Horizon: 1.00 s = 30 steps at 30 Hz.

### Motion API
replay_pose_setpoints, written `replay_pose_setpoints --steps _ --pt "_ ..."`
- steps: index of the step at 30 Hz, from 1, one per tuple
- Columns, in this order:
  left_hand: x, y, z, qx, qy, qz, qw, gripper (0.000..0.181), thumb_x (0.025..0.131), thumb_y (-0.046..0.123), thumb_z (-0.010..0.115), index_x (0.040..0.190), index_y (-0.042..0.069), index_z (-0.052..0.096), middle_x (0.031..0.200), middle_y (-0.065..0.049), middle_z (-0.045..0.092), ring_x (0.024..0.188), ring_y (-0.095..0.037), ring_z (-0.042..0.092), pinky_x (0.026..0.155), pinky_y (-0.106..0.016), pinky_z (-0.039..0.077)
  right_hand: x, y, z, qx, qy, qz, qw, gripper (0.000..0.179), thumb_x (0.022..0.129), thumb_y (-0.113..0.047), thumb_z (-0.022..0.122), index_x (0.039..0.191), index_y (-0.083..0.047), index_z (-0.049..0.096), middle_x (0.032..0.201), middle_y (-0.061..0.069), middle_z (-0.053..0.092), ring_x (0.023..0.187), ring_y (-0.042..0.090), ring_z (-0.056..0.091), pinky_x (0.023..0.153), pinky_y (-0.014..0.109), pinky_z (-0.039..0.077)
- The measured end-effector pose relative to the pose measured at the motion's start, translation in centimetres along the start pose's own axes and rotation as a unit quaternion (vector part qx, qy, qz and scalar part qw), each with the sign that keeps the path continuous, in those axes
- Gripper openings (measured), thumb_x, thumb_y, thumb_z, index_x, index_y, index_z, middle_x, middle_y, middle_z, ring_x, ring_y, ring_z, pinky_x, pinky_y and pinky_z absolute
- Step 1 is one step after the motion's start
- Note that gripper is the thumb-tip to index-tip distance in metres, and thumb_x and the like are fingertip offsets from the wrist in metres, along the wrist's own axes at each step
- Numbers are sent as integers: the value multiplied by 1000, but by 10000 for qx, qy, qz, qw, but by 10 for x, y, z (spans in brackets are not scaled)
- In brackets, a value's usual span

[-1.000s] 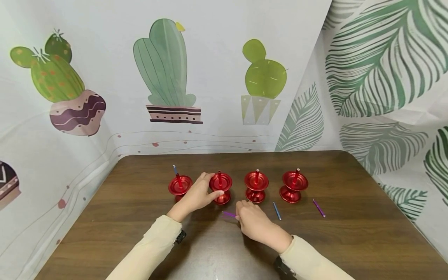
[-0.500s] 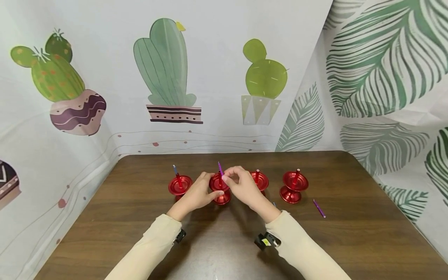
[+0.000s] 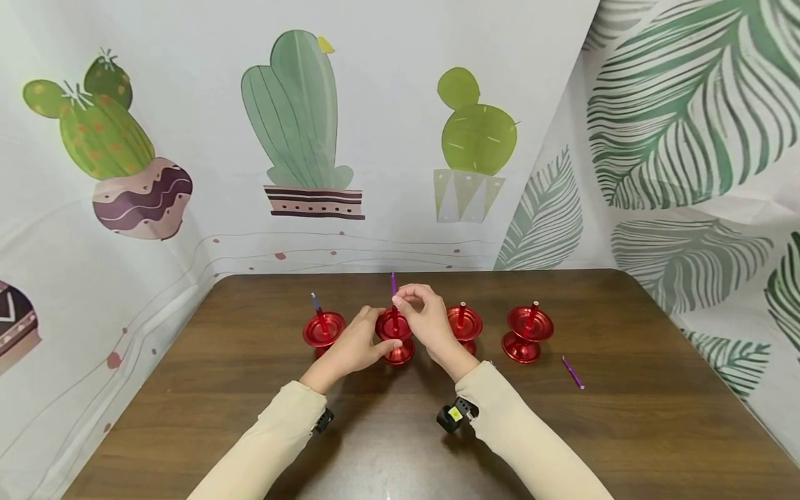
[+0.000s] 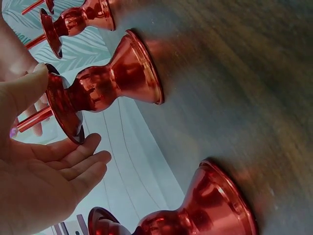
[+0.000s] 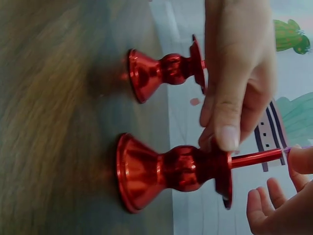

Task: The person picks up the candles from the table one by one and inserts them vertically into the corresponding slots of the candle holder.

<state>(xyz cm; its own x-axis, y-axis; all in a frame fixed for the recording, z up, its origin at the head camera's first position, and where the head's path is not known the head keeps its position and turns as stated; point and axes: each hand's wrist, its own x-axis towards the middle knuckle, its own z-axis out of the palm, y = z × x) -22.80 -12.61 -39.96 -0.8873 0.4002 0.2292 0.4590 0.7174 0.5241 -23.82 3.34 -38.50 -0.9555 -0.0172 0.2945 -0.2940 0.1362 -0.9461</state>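
Note:
My left hand (image 3: 353, 342) grips the dish of a red metal candle holder (image 3: 397, 353), the second from the left, with thumb and fingers on opposite sides of its rim (image 4: 63, 115). The holder stands upright on the table. Over it, my right hand (image 3: 430, 325) pinches a thin purple candle (image 3: 394, 280) between thumb and fingertips. The candle points upward, its lower end right at the top of the holder's upright red tube (image 5: 257, 157). In the right wrist view the fingers mostly cover this candle.
A red holder (image 3: 323, 328) with a blue candle (image 3: 315, 301) in its tube stands at the left. Two more red holders, one partly behind my right hand and another (image 3: 521, 346) farther right, have no coloured candle. A purple candle (image 3: 572, 373) lies on the brown table (image 3: 637, 417).
My right hand has picked the purple candle up off the table and brought it up and left, upright over the held holder. The left hand stays put. The right arm now hides the loose blue candle.

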Motion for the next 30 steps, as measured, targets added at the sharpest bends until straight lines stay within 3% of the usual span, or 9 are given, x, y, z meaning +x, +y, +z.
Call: replay_pose_setpoints --steps 14,19,26,30 --pt "-2 1 -1 97 -89 -46 9999 66 83 26 77 129 -11 48 120 -21 54 107 -28 57 92 -40 50 -5 18 1 -391 -145 -944 9947 8 91 -8 65 94 -1 66 119 17 60 108 28 60 88 45 52" --pt "-2 1 -1 77 -45 -61 9999 66 82 25 78 129 -11 48 119 -20 54 106 -27 58 91 -40 51 -8 13 2 -380 -124 -967 9945 9 91 -2 63 97 4 64 118 20 60 106 34 60 89 49 51" --pt "-1 0 0 93 -55 -40 9999 66 83 26 77 129 -11 48 119 -21 54 107 -28 57 92 -41 50 -20 -18 -3 -384 -245 -941 9945 9 90 6 61 98 11 61 115 24 58 106 39 59 90 50 50" --pt "0 -1 0 90 -36 18 10000 66 83 25 77 129 -11 48 119 -21 54 107 -29 57 92 -41 50 -15 -4 -2 -330 -256 -1002 9941 14 89 4 62 103 8 63 118 23 57 110 38 55 90 50 50"
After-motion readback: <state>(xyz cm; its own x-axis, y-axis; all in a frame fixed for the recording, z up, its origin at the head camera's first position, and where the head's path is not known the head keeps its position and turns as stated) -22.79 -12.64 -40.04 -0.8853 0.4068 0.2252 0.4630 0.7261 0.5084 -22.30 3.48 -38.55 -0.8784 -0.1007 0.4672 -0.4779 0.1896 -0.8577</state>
